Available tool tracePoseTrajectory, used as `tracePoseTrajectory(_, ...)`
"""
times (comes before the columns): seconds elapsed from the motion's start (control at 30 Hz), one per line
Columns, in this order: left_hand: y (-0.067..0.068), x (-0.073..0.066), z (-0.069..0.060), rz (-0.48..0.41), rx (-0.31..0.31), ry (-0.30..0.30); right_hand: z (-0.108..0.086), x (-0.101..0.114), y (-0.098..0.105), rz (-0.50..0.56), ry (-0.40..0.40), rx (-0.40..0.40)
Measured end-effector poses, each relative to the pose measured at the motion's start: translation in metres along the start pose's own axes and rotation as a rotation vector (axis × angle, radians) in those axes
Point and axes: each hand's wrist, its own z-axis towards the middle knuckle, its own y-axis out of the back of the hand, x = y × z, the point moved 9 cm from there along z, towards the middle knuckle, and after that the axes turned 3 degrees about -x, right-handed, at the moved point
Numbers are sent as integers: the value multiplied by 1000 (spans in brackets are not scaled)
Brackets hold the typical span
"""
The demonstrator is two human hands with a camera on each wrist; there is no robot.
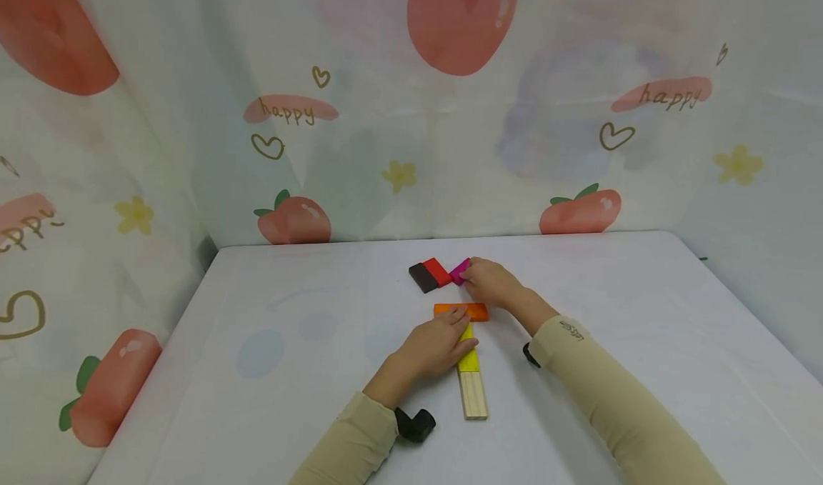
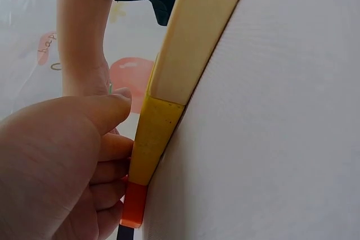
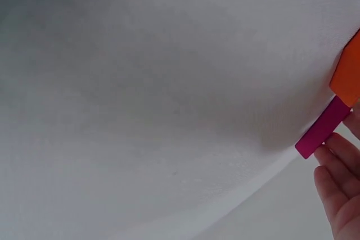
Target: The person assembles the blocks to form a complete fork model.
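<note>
My left hand (image 1: 432, 346) lies over an orange block (image 1: 479, 313) and a yellow block (image 1: 471, 361), its fingers extended and touching them. Below the yellow piece, a plain wooden block (image 1: 474, 397) continues the same line. The left wrist view shows the yellow block (image 2: 156, 133) end to end with the wooden block (image 2: 194, 37). Farther back, my right hand (image 1: 494, 283) pinches a magenta block (image 1: 458, 273) at table level. That magenta block (image 3: 323, 128) appears beside my right fingers (image 3: 336, 164) in the right wrist view.
Just left of the magenta block, a red block (image 1: 437, 272) and a dark brown or black block (image 1: 422, 278) lie side by side. A white cloth covers the table (image 1: 289, 413). Behind it hangs a patterned backdrop (image 1: 450, 149).
</note>
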Motion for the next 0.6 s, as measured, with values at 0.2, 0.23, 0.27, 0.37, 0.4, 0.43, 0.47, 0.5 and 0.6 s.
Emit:
tracePoseTrajectory(0.2, 1, -1, 0, 4, -3, 4, -1, -5, -1, 32, -51, 12)
tracePoseTrajectory(0.23, 2, -1, 0, 4, -3, 7, -2, -5, -1, 38, -59, 12)
tracePoseTrajectory(0.27, 2, -1, 0, 4, -2, 10, -2, -6, 0, 42, -65, 12)
tracePoseTrajectory(0.37, 3, -1, 0, 3, -1, 15, -2, -7, 0, 53, -84, 10)
tracePoseTrajectory(0.4, 3, -1, 0, 2, -1, 15, -2, -7, 0, 57, -86, 11)
tracePoseTrajectory(0.43, 3, -1, 0, 2, -1, 15, -2, -7, 1, 58, -88, 12)
tracePoseTrajectory(0.47, 3, -1, 0, 3, -1, 14, -2, -7, 1, 57, -88, 13)
tracePoseTrajectory(0.5, 2, -1, 0, 5, 0, 13, -3, -6, 1, 55, -89, 15)
tracePoseTrajectory(0.6, 2, -1, 0, 14, 2, 10, -4, -5, 2, 46, -85, 22)
